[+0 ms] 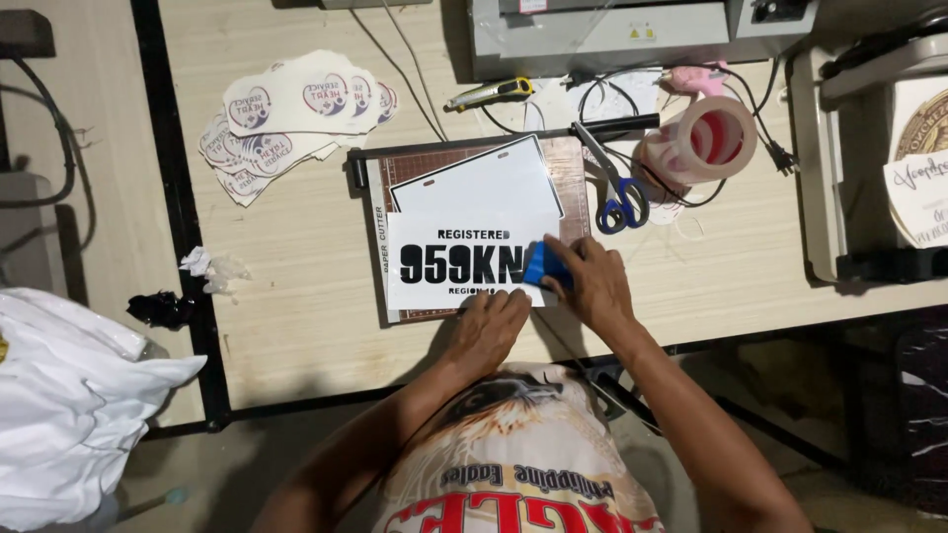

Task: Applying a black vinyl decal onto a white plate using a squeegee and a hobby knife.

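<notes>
The white printed sheet (464, 259) lay flat on a paper cutter (380, 242) mid-table (296, 296), looking thin, floppy and easily creased, best pinned by its edge. The left hand (491, 326) pressed its 6 o'clock edge, fingers spread. The right hand (590, 281) gripped a blue squeegee (543, 266) at 3 o'clock. Scissors (614, 188) lay at 2 o'clock.

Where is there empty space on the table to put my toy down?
Bare table lies between the sticker pile and the paper cutter, and right of the right hand. It is crowded by the scissors and tape roll.
</notes>
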